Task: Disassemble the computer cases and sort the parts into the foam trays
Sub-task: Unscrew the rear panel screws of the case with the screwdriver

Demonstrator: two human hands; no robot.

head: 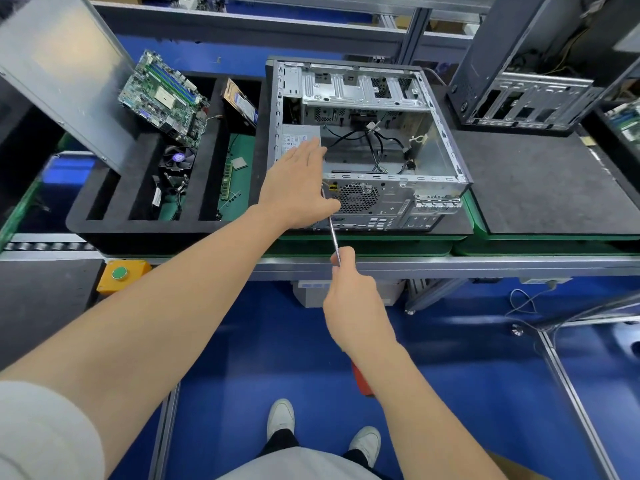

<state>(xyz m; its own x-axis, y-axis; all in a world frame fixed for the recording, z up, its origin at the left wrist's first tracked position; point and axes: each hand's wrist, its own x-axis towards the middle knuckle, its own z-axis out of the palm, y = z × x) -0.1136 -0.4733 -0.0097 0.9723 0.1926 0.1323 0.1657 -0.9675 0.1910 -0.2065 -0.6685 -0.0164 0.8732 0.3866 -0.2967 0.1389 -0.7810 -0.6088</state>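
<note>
Laying my left hand [298, 181] flat on the power supply [294, 140] inside the computer case [433, 161] — my right hand [356, 306] grips a screwdriver [334, 237] at its rear panel. Just left of the case sits the foam tray [138, 226].

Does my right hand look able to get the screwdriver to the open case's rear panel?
Probably yes: the rear panel faces the bench edge unobstructed, and the screwdriver in the right hand points at it, tip hidden behind the left hand.
</note>
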